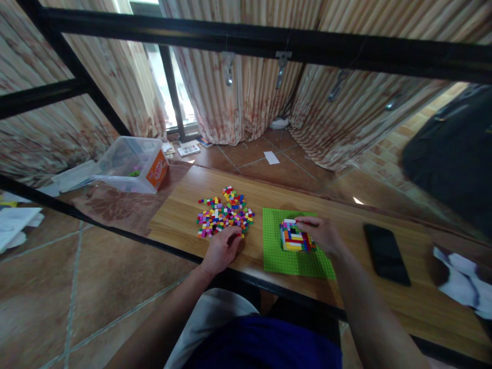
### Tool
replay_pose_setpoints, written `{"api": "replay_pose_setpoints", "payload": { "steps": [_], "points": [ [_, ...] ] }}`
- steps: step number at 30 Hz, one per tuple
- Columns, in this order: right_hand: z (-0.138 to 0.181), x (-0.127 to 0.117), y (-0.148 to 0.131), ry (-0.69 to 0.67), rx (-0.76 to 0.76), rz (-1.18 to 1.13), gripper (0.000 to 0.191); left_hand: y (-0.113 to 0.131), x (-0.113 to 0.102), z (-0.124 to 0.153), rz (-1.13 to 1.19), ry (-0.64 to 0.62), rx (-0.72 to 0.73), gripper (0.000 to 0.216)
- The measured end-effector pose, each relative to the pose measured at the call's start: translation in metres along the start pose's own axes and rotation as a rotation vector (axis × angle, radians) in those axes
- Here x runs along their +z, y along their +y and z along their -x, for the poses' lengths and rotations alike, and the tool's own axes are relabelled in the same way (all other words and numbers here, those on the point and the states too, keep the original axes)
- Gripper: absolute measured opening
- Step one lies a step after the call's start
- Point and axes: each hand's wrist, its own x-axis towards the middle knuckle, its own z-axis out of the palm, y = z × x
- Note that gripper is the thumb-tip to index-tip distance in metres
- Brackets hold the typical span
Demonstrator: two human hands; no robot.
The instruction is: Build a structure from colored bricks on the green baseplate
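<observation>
A heap of small coloured bricks [225, 212] lies on the wooden table [184, 215]. My left hand [223, 248] rests at the heap's near edge, fingers curled down onto the bricks. To the right lies a green baseplate [295, 261] bearing a low block of stacked coloured bricks [294, 238]. My right hand [323, 233] hovers over that block, fingers pinched on a white brick [289, 221] at the block's far top edge.
A black phone [386, 253] lies on the table to the right, beside white cloth or paper [461, 287]. A clear plastic box [132, 164] lies tipped at the table's far left. A black metal frame [269, 43] crosses overhead. Curtains hang behind.
</observation>
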Motion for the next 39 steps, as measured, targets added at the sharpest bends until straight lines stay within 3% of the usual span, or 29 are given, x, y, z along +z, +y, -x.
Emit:
{"api": "replay_pose_setpoints", "payload": {
  "steps": [9,14,16,17,21,24,29,39],
  "points": [
    [0.006,-0.001,0.005,0.005,-0.06,0.083,0.041,0.0,-0.001,0.0,-0.002,0.008,0.011,0.012],
    [0.029,0.006,-0.003,0.383,-0.268,0.238,0.037,0.0,-0.002,0.001,0.002,-0.007,0.011,0.014],
    [0.044,0.016,-0.012,0.446,-0.358,0.231,0.031,0.0,-0.002,0.001,0.01,-0.008,0.004,0.015],
    [0.052,0.024,-0.017,0.432,-0.394,0.215,0.029,0.0,-0.001,0.001,0.015,-0.006,-0.002,0.015],
    [0.081,0.069,-0.032,0.121,-0.483,0.197,0.024,-0.001,-0.001,0.002,0.037,-0.001,-0.02,0.016],
    [0.091,0.104,-0.033,-0.013,-0.499,0.213,0.025,-0.002,-0.002,0.002,0.048,-0.005,-0.03,0.016],
    [0.086,0.136,-0.026,-0.045,-0.489,0.26,0.028,0.0,-0.005,0.002,0.094,-0.02,-0.04,0.016],
    [0.081,0.148,-0.025,-0.012,-0.491,0.383,0.024,-0.003,-0.001,0.003,0.152,-0.012,-0.049,0.016]
  ]
}}
